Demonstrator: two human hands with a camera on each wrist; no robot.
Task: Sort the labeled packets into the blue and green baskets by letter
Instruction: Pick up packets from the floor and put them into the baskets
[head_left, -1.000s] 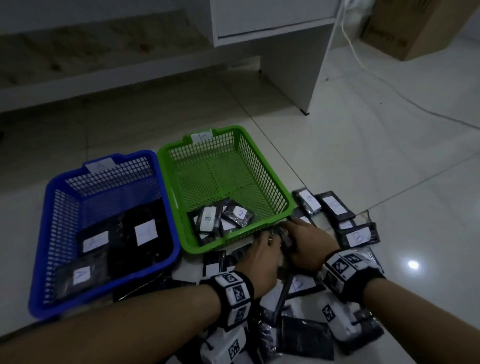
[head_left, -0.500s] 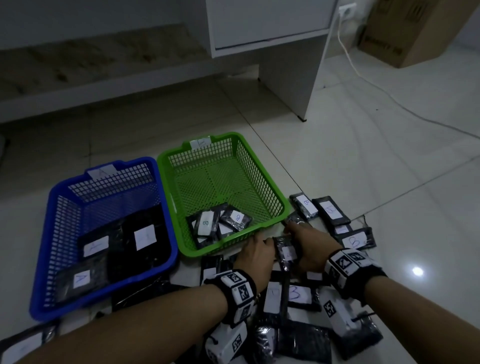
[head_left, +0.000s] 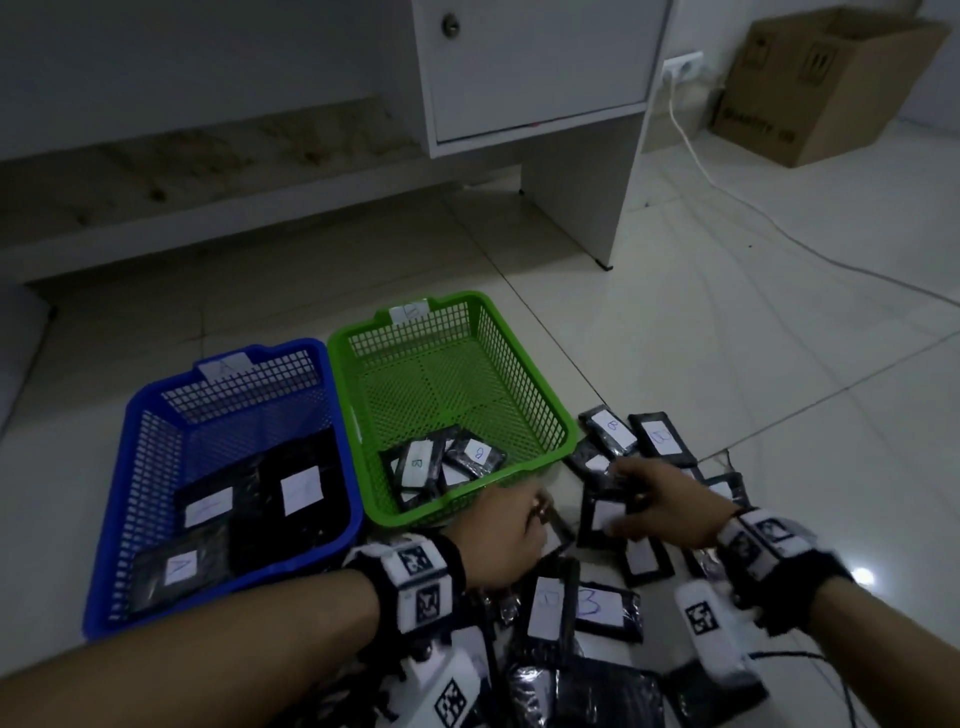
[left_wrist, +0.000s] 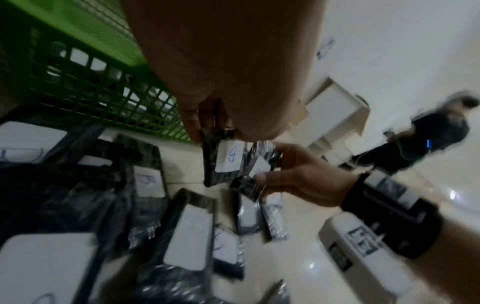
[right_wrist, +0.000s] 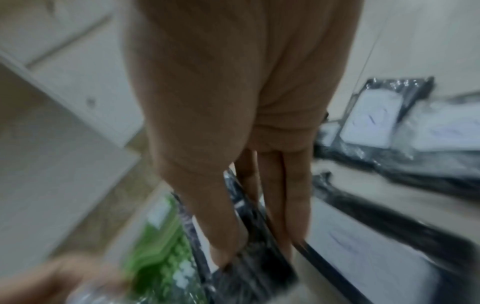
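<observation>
The B packet hangs just off the near right corner of the green basket, pinched at its top edge by the left hand; its white label faces the wrist camera and reads B. A second packet is gripped by the right hand, thumb on one face and fingers pressed together on the other; its letter cannot be read. Half a second ago both hands were down on the floor pile with one packet between them; now each has lifted its own clear of the heap, so the picking step looks done and the drop comes next. Since the green basket already holds packets marked B and the blue basket to its left holds ones marked A, the left hand's packet likely belongs in the green one. The left forearm reaches in from the near left with the hand's back up, and the right forearm comes from the near right, wrist angled left toward the baskets. Many unsorted packets lie on the tiled floor around both hands.
</observation>
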